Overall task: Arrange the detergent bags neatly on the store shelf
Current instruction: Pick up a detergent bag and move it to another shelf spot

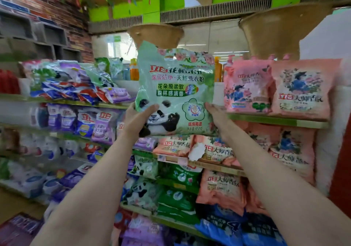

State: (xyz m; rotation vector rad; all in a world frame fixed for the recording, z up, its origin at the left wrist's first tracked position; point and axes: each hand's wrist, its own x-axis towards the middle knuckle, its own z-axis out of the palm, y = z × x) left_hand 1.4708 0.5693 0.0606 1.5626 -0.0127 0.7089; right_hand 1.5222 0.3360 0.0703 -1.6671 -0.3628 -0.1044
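I hold a green detergent bag (175, 92) with a panda print upright in front of the top shelf (277, 121). My left hand (137, 119) grips its lower left corner, thumb across the panda. My right hand (218, 118) holds its lower right edge, fingers hidden behind the bag. To the right, two pink detergent bags (275, 88) stand upright on the top shelf. To the left on that level lies a loose pile of mixed bags (76, 82), green, purple, blue and red.
Lower shelves carry purple and blue bags (91, 124) at left, pink bags (193, 147) lying flat in the middle, green bags (176, 198) below. Orange bottles (134, 71) stand behind the top shelf. A white pillar (336, 74) borders the right.
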